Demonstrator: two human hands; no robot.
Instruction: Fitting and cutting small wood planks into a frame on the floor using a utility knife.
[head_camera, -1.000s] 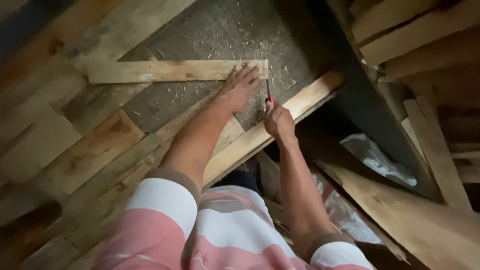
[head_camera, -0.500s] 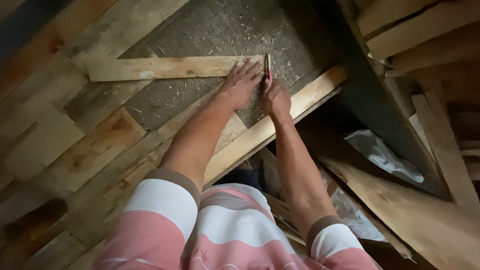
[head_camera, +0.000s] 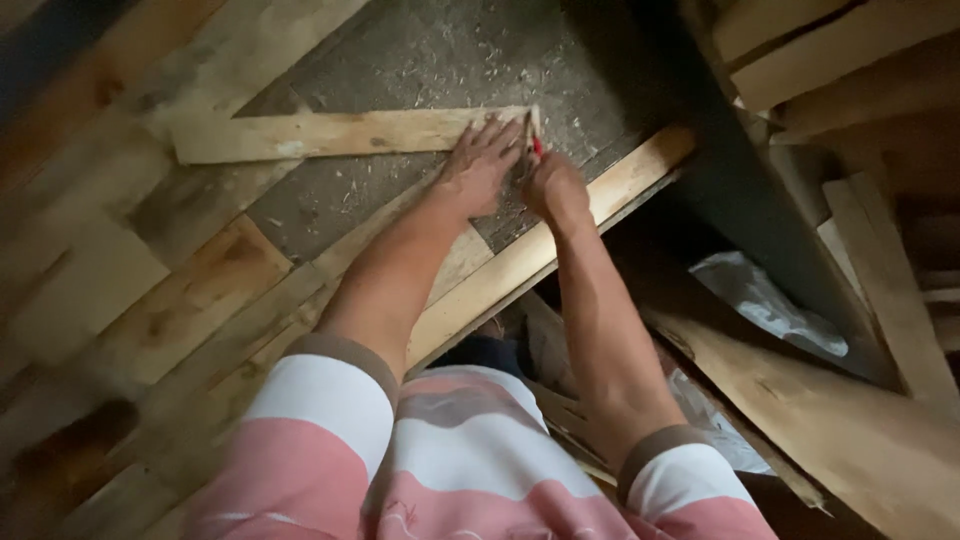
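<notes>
A floor of worn wooden boards (head_camera: 150, 300) fills the left and lower part of the view, running at a slant. In the middle of it lies a grey, gritty surface (head_camera: 440, 60) strewn with sawdust and small chips, open and bare toward the top edge. A long pale plank (head_camera: 560, 225) crosses diagonally below the hands and marks the near edge of that grey patch; past it the ground drops into a dark gap (head_camera: 640, 260). To the right, more stacked planks (head_camera: 800, 50) and a broad leaning board (head_camera: 830, 420) crowd the space, leaving little room on that side. A crumpled whitish plastic sheet (head_camera: 765, 300) lies in the gap between them, with no print that can be made out.

On the grey surface rests a narrow board (head_camera: 330, 135), lying level across the view, its right end just at the hands. The left hand (head_camera: 480, 165) is spread flat, fingers fanned, pressing down on the right end of this board. The right hand (head_camera: 555, 190) is closed in a fist around a slim tool with a red handle (head_camera: 536, 147), held upright against the board's end edge, just beside the left fingertips. What kind of tool it is cannot be told. Both forearms reach out from pink and white striped sleeves (head_camera: 320, 410).
</notes>
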